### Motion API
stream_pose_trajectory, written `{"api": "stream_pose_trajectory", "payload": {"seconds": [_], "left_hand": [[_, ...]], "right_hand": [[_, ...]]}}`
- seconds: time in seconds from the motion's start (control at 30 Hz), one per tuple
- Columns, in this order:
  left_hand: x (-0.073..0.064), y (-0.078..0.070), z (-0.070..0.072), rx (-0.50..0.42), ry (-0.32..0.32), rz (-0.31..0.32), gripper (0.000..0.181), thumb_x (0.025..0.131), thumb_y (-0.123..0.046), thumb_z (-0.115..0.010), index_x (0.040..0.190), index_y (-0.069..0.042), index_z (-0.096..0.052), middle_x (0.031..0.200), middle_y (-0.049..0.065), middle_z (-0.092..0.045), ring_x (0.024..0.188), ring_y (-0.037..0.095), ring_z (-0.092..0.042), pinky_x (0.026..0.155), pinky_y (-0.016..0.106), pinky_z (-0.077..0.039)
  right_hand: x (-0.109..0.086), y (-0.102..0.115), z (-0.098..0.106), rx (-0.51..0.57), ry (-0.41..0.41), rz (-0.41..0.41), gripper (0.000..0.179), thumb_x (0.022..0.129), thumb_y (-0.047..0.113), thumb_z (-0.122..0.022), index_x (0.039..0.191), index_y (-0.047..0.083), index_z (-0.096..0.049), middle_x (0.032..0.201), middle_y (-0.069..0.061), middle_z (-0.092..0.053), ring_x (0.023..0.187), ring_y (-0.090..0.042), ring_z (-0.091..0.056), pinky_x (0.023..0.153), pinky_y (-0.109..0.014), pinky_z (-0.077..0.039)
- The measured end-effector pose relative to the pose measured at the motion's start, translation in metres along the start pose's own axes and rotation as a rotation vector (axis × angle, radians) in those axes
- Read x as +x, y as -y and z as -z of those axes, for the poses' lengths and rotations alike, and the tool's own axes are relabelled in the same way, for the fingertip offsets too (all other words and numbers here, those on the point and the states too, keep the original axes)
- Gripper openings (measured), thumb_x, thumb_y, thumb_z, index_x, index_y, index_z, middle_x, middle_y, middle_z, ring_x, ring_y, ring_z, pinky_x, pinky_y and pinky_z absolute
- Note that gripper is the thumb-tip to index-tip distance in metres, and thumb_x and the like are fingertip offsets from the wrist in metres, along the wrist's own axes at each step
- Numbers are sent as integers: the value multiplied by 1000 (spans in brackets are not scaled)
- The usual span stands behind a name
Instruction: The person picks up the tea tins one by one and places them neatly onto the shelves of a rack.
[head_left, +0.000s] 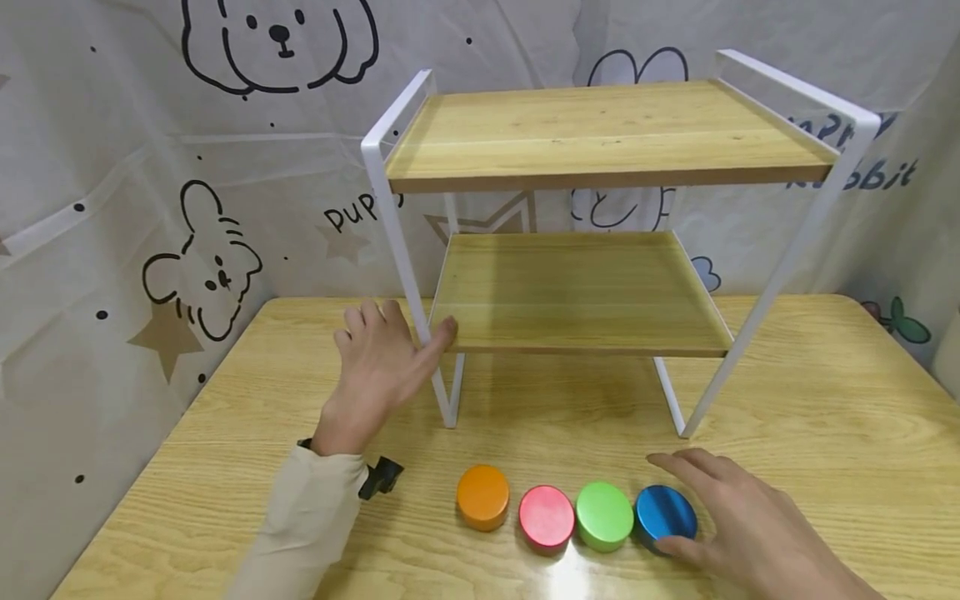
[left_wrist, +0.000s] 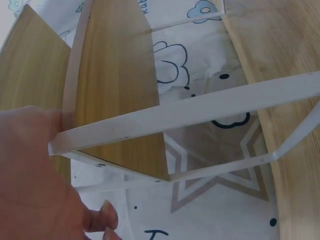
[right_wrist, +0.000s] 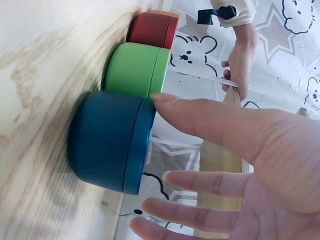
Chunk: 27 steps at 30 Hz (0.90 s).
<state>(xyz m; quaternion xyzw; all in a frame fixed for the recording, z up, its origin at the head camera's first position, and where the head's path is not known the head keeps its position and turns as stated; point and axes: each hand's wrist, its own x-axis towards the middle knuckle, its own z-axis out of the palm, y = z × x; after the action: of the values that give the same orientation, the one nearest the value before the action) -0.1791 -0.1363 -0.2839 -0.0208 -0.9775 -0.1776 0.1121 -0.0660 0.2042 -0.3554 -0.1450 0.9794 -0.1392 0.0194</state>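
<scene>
A two-tier shelf rack (head_left: 570, 346) with wooden boards and white metal legs stands on the table. My left hand (head_left: 378, 358) grips its front left leg at the lower board, thumb lying over the board's corner. In the left wrist view that hand (left_wrist: 35, 175) is beside the white leg (left_wrist: 190, 112). Four round lidded tins line up in front: orange (head_left: 483, 497), red (head_left: 547, 518), green (head_left: 604, 516) and blue (head_left: 666, 517). My right hand (head_left: 750, 525) is spread around the blue tin, its thumb right at the lid's rim in the right wrist view (right_wrist: 210, 120).
The wooden table (head_left: 247, 433) reaches back to a pale curtain (head_left: 97, 208) printed with cartoon animals and stars. A black wrist mount (head_left: 381, 477) sticks out from the left sleeve. The upper board (head_left: 600, 129) overhangs the lower one.
</scene>
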Motion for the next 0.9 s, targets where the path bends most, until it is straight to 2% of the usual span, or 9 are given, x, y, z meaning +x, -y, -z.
{"api": "stream_pose_trajectory", "payload": {"seconds": [0.2,0.43,0.73,0.9], "left_hand": [[1,0,0,13,27,-2,66,92,-63,-40,92,3,-44,86,18,-36,85,36,-32,74,44,-26],[-1,0,0,8,26,0,65,93,-62,-40,90,2,-45,86,18,-37,84,36,-33,74,45,-25],[-1,1,1,7,34,3,65,92,-63,-40,90,2,-45,86,17,-38,84,36,-33,74,45,-26],[-1,1,1,-2,47,4,65,92,-63,-39,89,1,-45,86,17,-37,83,35,-32,73,43,-24]], "right_hand": [[0,-2,-8,26,54,1,82,57,41,-91,128,17,-59,124,-6,-58,105,-29,-59,72,-52,-52],[1,-2,-16,60,80,-9,75,59,35,-91,125,19,-61,117,-1,-61,97,-21,-60,70,-46,-52],[5,-3,-19,57,114,-32,76,59,33,-91,126,17,-60,117,-6,-63,99,-24,-61,70,-47,-52],[7,-6,-20,92,120,-78,80,57,35,-92,127,15,-58,116,-8,-63,97,-24,-60,72,-48,-52]]}}
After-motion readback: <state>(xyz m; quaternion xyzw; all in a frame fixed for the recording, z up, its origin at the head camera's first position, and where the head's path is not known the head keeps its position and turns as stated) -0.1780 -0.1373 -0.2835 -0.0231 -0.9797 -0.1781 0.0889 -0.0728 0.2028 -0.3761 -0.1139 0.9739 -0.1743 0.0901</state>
